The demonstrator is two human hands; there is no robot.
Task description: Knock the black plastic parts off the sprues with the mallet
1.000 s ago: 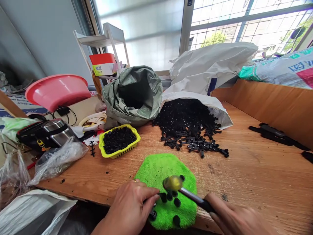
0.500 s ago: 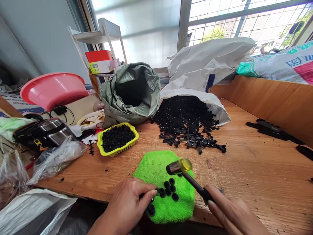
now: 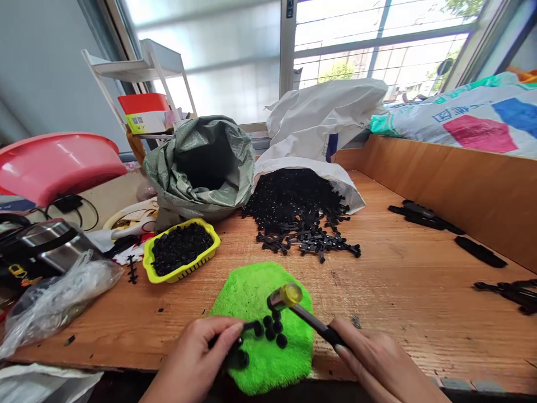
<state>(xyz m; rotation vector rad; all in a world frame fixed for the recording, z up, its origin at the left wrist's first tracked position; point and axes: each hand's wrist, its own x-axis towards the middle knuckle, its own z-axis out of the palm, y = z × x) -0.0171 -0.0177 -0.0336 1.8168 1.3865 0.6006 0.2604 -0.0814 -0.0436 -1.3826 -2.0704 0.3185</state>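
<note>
Along the table's (image 3: 423, 319) near edge, the left hand (image 3: 191, 358) has a tight grip on a black piece (image 3: 248, 326), held just above a green mat (image 3: 260, 358) dotted with black caps (image 3: 272, 331). The right hand (image 3: 371, 358) is clamped on a mallet (image 3: 289, 296), its yellow head over the caps. Farther back, a yellow basket (image 3: 180, 252) is full of black caps, and a white sack (image 3: 310, 129) spills black runners (image 3: 293, 212) onto the table beside an open green sack (image 3: 201, 168). A box (image 3: 145, 115) on the shelf carries a QR label.
</note>
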